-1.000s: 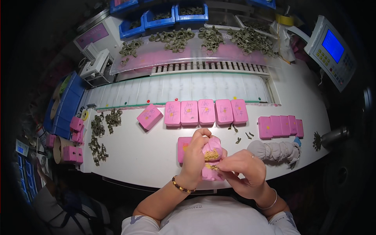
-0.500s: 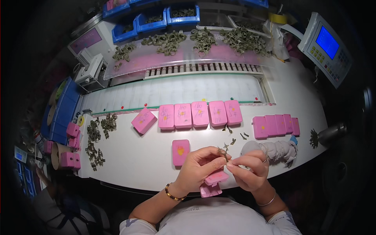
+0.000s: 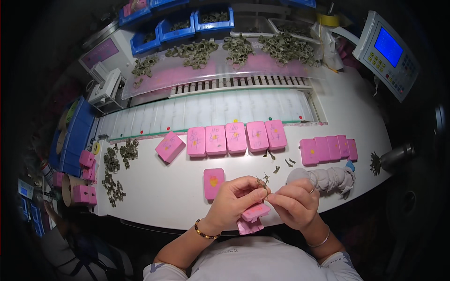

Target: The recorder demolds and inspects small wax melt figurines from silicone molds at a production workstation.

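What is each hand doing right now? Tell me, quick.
Left hand: closed, holding a pink block and a small greenish piece.
Right hand: closed in a pinch at that piece's lower end; whether it grips it cannot be told.

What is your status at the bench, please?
Left hand, right hand: pinching small dull-green branched piece. Split pink rubbery-looking block: in left hand. No obstruction seen.

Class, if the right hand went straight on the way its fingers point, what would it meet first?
The right hand would likely meet the branched olive piece pinched by the left hand, then that hand's thumb; depth is unclear.
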